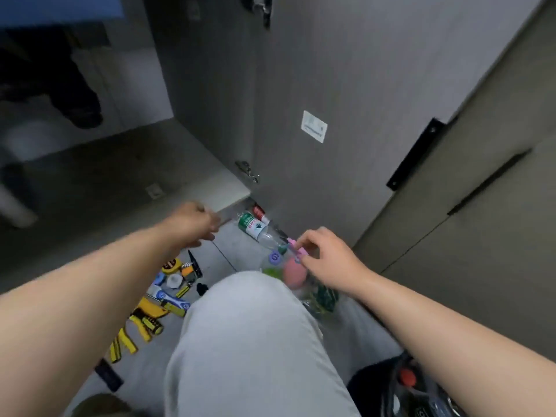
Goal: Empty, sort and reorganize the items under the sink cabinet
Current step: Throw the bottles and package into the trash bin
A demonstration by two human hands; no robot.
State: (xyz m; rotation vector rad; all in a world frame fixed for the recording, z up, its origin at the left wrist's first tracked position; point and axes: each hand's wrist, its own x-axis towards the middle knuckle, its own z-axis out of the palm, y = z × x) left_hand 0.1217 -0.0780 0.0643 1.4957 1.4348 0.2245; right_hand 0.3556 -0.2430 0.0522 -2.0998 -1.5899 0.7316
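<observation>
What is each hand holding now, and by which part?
The right hand pinches a small pink item by one end, between thumb and fingertips. The left hand is blurred; whether it holds anything cannot be told.

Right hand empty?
No: the right hand pinches a pink item between thumb and fingertips, above the things on the floor.

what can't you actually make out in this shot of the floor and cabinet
Head view:
- left hand: motion blur, grip unreadable.
- small pink thing pinched by the right hand: too small to identify.
- door sticker: print too small.
- floor clutter: partly hidden by the trouser leg.
- dark object, lower right: cut off by the bottom edge.
</observation>
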